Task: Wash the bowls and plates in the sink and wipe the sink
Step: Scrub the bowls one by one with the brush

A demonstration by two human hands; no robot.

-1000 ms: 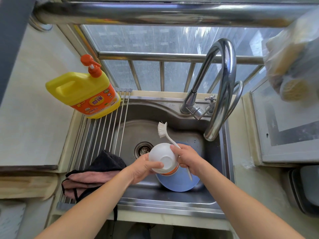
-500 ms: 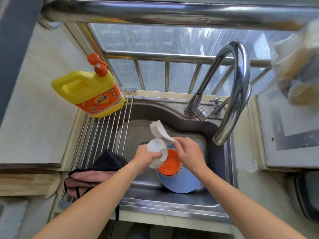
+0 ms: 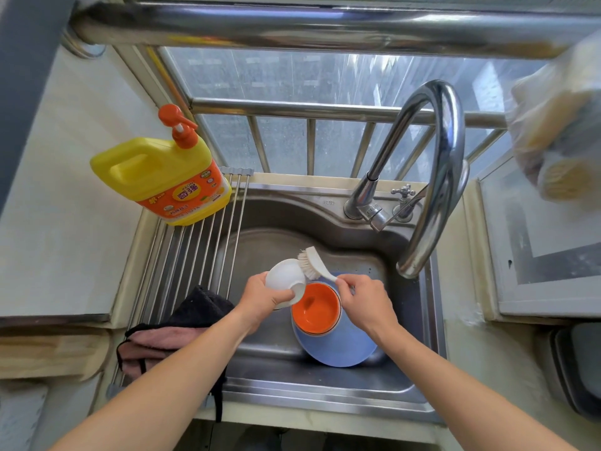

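Note:
My left hand (image 3: 260,296) grips a small white bowl (image 3: 283,275), tilted on its side over the steel sink (image 3: 325,395). My right hand (image 3: 362,296) holds a white dish brush (image 3: 313,262) by its handle, and the bristles touch the white bowl's outer side. Below the hands, an orange bowl (image 3: 317,308) sits on a blue plate (image 3: 338,348) in the sink basin. No water runs from the faucet (image 3: 435,177).
A yellow detergent bottle (image 3: 162,182) with an orange pump stands on the roll-up drying rack (image 3: 195,252) at the sink's left. A black and pink cloth (image 3: 175,330) lies on the rack's near end. A bag of sponges (image 3: 559,125) hangs at upper right.
The white bowl has been lifted off the orange bowl and shifted left, tilted on its side. The brush head has swung down onto the white bowl's outer surface.

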